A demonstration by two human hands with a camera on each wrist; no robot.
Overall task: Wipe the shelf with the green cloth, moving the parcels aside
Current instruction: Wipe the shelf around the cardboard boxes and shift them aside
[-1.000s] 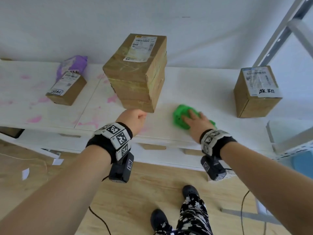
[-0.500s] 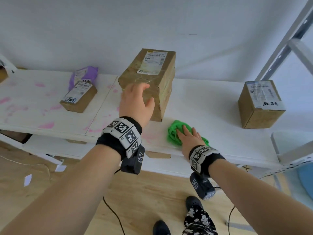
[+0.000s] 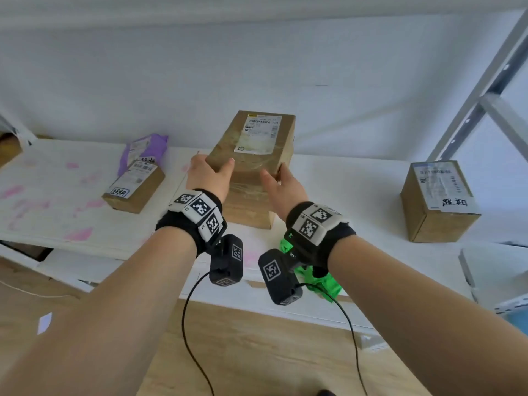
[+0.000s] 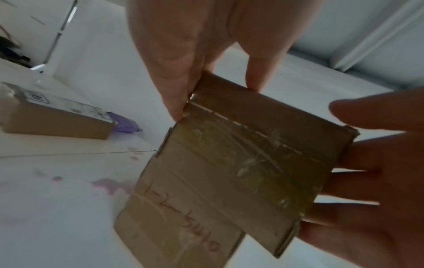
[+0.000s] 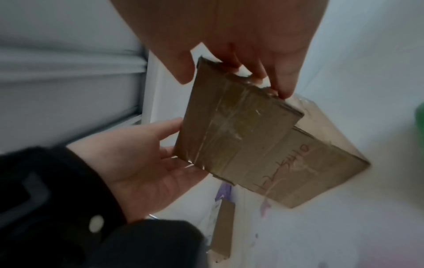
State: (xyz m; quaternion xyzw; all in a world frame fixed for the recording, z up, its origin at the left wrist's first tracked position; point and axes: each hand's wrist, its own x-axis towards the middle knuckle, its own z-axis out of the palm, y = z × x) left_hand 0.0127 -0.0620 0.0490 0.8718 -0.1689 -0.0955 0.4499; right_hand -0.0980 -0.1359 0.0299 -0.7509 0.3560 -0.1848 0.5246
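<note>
Two brown parcels are stacked mid-shelf. Both hands hold the top parcel (image 3: pixel 254 144) (image 4: pixel 263 154) (image 5: pixel 236 130). My left hand (image 3: pixel 213 167) (image 4: pixel 195 63) grips its near left corner, thumb on the front face. My right hand (image 3: pixel 278 181) (image 5: pixel 241 45) grips its right side. It sits askew over the lower parcel (image 3: pixel 248 207) (image 4: pixel 174 217) (image 5: pixel 309 172), which has handwriting on its front. The green cloth (image 3: pixel 320 281) (image 5: pixel 419 119) lies crumpled at the front edge of the white shelf (image 3: pixel 343 190), untouched and partly hidden by my right wrist.
A small labelled parcel (image 3: pixel 134 187) and a purple bag (image 3: pixel 145 150) lie to the left, among pink stains (image 3: pixel 80 234). Another labelled parcel (image 3: pixel 440 201) stands at the right. A grey metal upright (image 3: pixel 485 95) rises at the far right, and a wall backs the shelf.
My right hand let go of the green cloth and rose to the top parcel's right side. My left hand moved from the shelf's front edge up onto the parcel's left corner.
</note>
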